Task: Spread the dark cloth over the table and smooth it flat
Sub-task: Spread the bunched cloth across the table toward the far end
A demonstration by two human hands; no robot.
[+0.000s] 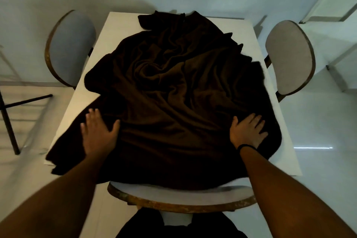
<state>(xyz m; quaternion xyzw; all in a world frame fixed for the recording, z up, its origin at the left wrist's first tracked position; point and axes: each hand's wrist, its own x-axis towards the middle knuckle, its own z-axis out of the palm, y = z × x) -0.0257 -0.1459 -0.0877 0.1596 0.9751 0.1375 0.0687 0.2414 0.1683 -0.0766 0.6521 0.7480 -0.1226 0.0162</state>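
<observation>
A dark brown cloth point(173, 91) lies rumpled over most of the white table point(119, 25), with deep folds in its middle and its near edge hanging over the front. My left hand point(98, 131) rests flat on the cloth's near left part, fingers spread. My right hand point(248, 131) presses flat on the near right part, fingers apart, a dark band at the wrist. Neither hand grips the fabric.
A grey chair point(71, 48) stands at the table's left and a beige chair point(289, 58) at its right. A third chair's back point(181, 197) is right in front of me. A black metal stand point(11, 121) is on the floor at left.
</observation>
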